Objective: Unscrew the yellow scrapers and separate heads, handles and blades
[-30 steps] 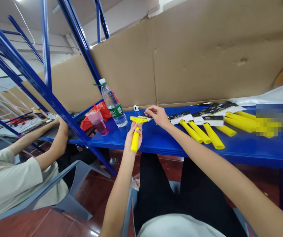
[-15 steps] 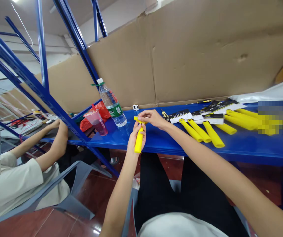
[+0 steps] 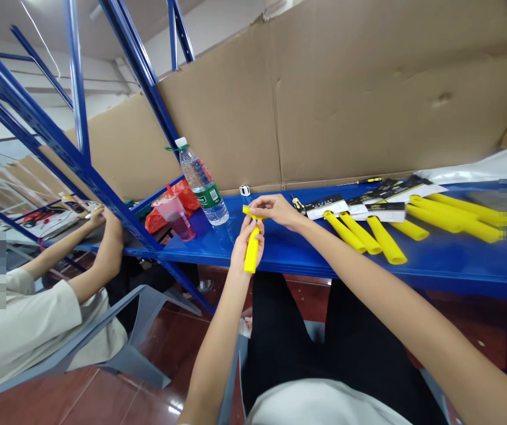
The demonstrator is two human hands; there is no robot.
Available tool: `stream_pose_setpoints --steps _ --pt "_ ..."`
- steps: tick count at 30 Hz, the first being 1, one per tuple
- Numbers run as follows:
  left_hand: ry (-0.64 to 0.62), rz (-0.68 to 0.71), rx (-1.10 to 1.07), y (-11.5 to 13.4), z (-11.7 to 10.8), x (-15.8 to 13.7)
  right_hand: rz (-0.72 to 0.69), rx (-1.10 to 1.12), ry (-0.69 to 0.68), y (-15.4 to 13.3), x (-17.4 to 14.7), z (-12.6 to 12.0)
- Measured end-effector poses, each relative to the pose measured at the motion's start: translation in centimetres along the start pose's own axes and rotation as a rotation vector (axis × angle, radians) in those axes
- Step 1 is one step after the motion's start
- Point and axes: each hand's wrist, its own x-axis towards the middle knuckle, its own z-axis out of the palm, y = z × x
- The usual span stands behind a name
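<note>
My left hand (image 3: 245,241) grips the handle of a yellow scraper (image 3: 251,254), held upright just in front of the blue shelf (image 3: 434,268). My right hand (image 3: 273,209) pinches the scraper's flat head at the top; whatever small piece it may hold there is hidden by the fingers. To the right on the shelf lie several more yellow scraper handles (image 3: 386,239) and black-and-white packaging cards (image 3: 324,206). A small screwdriver (image 3: 298,204) lies just beyond my right hand.
A water bottle (image 3: 202,184), a pink drink cup (image 3: 174,216) and a red bag (image 3: 158,218) stand at the shelf's left end. Cardboard (image 3: 368,100) backs the shelf. A person in a white shirt (image 3: 27,330) sits at left on a grey chair, arm on the neighbouring table.
My right hand left the shelf, where it touched a packaging card, and came to the scraper's head. The left hand kept hold of the handle and shifted slightly right.
</note>
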Motion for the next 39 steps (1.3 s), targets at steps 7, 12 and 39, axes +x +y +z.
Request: stream_pose_setpoints --steps 7,12,39 --pt "-0.047 0.007 0.018 0.07 -0.15 0.11 -0.027 0.007 -0.014 -0.02 -0.03 -0.02" --pt "-0.031 0.005 0.007 0.14 -0.11 0.07 0.004 0.011 0.015 0.31 0.17 -0.06" --pt "-0.031 0.023 0.032 -0.20 -0.53 0.32 -0.004 -0.010 0.019 0.08 0.14 -0.12"
